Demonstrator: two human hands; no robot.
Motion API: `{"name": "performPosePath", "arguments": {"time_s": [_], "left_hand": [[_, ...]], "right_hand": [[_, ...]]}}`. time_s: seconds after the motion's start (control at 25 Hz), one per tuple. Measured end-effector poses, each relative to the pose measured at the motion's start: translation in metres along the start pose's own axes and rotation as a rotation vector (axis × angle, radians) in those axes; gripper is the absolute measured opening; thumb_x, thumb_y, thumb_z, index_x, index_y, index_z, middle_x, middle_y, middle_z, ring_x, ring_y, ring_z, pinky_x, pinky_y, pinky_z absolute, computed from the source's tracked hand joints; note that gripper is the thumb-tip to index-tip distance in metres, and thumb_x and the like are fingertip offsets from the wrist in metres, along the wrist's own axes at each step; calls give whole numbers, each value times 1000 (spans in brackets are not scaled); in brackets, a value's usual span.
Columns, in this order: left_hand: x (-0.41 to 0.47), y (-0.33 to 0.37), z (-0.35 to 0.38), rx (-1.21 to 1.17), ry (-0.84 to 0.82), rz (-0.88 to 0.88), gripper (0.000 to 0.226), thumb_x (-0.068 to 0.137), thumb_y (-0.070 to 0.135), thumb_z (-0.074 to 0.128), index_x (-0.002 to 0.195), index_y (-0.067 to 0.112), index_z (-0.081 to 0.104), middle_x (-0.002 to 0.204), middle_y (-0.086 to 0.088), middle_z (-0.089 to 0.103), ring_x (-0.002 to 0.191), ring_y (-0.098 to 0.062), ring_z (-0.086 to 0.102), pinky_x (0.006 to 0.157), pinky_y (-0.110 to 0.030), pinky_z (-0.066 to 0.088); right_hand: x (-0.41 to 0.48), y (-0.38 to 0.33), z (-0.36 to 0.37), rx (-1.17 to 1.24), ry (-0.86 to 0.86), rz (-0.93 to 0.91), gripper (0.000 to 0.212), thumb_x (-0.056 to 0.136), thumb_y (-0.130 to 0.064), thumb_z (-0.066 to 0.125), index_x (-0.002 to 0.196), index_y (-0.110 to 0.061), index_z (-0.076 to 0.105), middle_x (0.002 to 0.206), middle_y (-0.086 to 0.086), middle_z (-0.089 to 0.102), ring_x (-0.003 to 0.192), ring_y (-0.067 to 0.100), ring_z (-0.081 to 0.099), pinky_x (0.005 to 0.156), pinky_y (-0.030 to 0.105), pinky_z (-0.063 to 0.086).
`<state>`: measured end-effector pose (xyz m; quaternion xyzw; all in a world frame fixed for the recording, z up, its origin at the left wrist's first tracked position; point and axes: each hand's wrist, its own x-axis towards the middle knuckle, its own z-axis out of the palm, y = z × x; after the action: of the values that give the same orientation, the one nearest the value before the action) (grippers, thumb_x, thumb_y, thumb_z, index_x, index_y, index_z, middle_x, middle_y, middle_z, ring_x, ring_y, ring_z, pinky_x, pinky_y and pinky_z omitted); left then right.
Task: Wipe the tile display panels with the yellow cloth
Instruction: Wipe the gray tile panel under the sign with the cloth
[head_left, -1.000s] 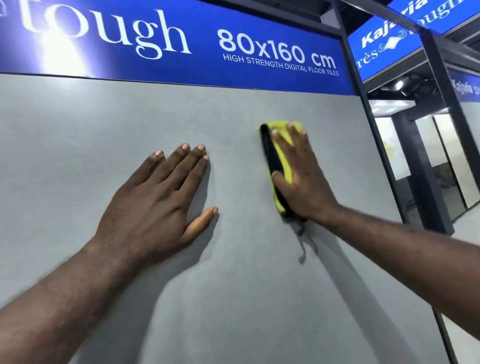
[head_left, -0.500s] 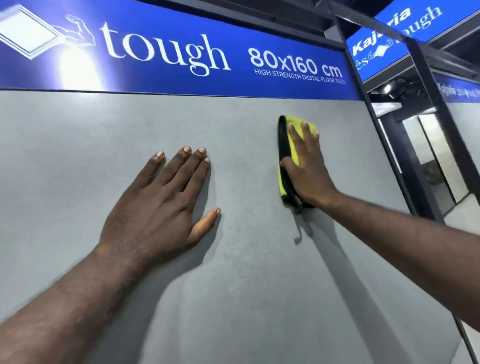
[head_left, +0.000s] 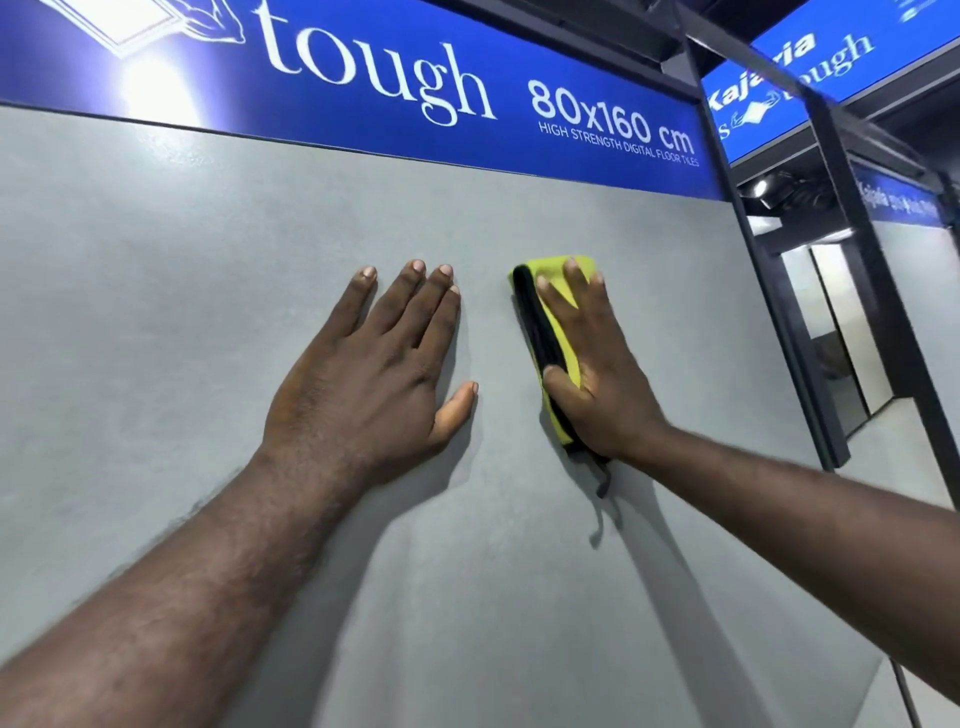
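Your left hand (head_left: 374, 364) lies flat and spread on the grey tile panel (head_left: 156, 312). Your right hand (head_left: 597, 374), fingers straight, presses the yellow cloth (head_left: 563, 343) there. It has swept left, just beside the other: mid-panel wiped, below the blue banner (head_left: 519, 62).

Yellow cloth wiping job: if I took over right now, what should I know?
Left hand: flat on the grey tile panel, fingers straight, holding nothing.
Right hand: pressing the yellow cloth flat against the panel, just right of the left hand, below the blue sign.
Done: cannot tell which parts are wiped; no marks show.
Left: probably wiping across the rest of this panel.
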<state>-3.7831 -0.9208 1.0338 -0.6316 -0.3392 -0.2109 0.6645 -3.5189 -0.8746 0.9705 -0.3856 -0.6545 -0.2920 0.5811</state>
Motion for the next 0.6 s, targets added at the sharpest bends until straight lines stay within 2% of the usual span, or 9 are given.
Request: {"name": "performPosePath", "arguments": {"time_s": [0.08, 0.16, 0.2, 0.24, 0.32, 0.4, 0.44, 0.52, 0.6], "left_hand": [[-1, 0, -1, -2, -3, 3, 88, 107, 63, 14, 172, 3, 18, 180, -14, 13, 168, -31, 14, 134, -56, 11], [0, 0, -2, -13, -13, 4, 88, 107, 63, 15, 172, 3, 19, 180, -14, 13, 168, -30, 13, 134, -56, 11], [0, 1, -2, -15, -17, 10, 88, 107, 63, 15, 172, 3, 18, 181, -14, 12, 168, -30, 13, 134, -56, 11], [0, 1, -2, -13, -17, 13, 88, 107, 63, 14, 172, 4, 17, 181, -14, 11, 168, -30, 12, 134, -56, 11], [0, -1, -2, -4, -24, 16, 88, 108, 64, 13, 172, 4, 16, 181, -13, 9, 168, -30, 10, 135, -56, 10], [-2, -3, -2, -7, -16, 21, 88, 107, 65, 15, 172, 4, 18, 181, -13, 12, 168, -30, 12, 135, -55, 11], [-3, -4, -2, -19, -9, 28, 88, 107, 65, 18, 172, 4, 21, 180, -13, 15, 168, -30, 14, 135, -55, 12], [-6, -9, -4, -38, 1, 36, 88, 107, 65, 23, 170, 4, 26, 179, -13, 20, 167, -30, 19, 134, -55, 16], [-11, -16, -6, -43, 6, 32, 89, 107, 68, 26, 170, 5, 28, 179, -11, 22, 166, -29, 22, 134, -54, 18]], "right_hand": [[-5, 18, -8, 3, 35, 52, 85, 88, -37, 43, 169, -29, 22, 178, -9, -2, 164, 18, -10, 134, 40, 3], [29, 20, -16, 122, 98, 411, 82, 89, -41, 38, 169, -34, 20, 179, -7, 0, 164, 19, -9, 133, 49, 7], [43, 12, -16, 144, 101, 490, 82, 90, -42, 37, 169, -36, 18, 179, -8, -2, 164, 19, -10, 132, 52, 8], [46, 2, -13, 121, 93, 428, 82, 90, -42, 37, 169, -37, 17, 179, -9, -3, 164, 20, -11, 132, 55, 9], [22, -8, -1, 12, 45, 78, 85, 89, -38, 43, 170, -36, 16, 178, -11, -4, 164, 20, -12, 131, 57, 12], [-10, 6, 0, -5, 9, -49, 86, 88, -37, 46, 170, -34, 17, 178, -11, -3, 164, 19, -11, 131, 57, 14], [-8, 16, -5, 9, 32, 18, 86, 87, -40, 44, 169, -35, 18, 178, -10, -2, 164, 18, -11, 132, 55, 13], [25, 16, -15, 93, 69, 328, 85, 87, -47, 37, 169, -39, 16, 178, -11, -4, 164, 16, -11, 132, 54, 11], [54, -7, -15, 119, 71, 393, 84, 88, -47, 36, 169, -39, 15, 178, -10, -5, 164, 19, -11, 131, 57, 12]]}}
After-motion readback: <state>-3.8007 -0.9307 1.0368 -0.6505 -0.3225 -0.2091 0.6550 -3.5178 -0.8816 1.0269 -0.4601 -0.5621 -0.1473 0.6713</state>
